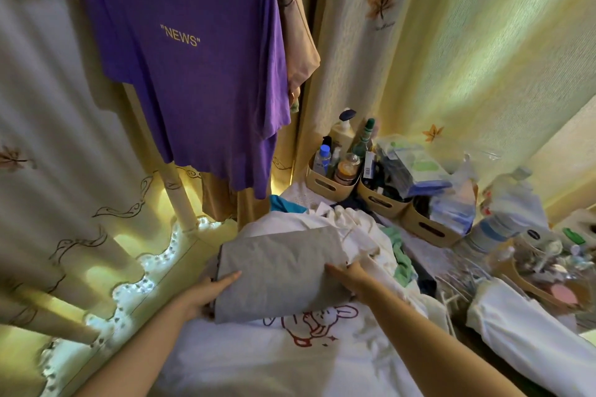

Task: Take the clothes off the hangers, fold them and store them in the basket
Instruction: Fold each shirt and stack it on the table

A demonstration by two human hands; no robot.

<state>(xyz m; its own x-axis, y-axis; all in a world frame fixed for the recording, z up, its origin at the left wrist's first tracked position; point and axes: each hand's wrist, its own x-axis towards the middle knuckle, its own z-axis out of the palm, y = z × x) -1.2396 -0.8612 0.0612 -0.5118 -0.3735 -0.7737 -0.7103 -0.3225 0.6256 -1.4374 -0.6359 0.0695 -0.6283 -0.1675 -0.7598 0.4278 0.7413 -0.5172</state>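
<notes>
Folded grey garment (pixel 280 271) gripped at both ends, left hand (pixel 203 296) curled round its left edge, right hand (pixel 350 274) clasped on the right, held low at the white pile (pixel 358 235), purple T-shirt (pixel 200 68) hung above.

The top edge crops the purple T-shirt (pixel 193 74) at its collar.

A folded grey garment (pixel 280 271) lies atop white clothes (pixel 354 229); a purple T-shirt (pixel 193 58) hangs behind.
</notes>
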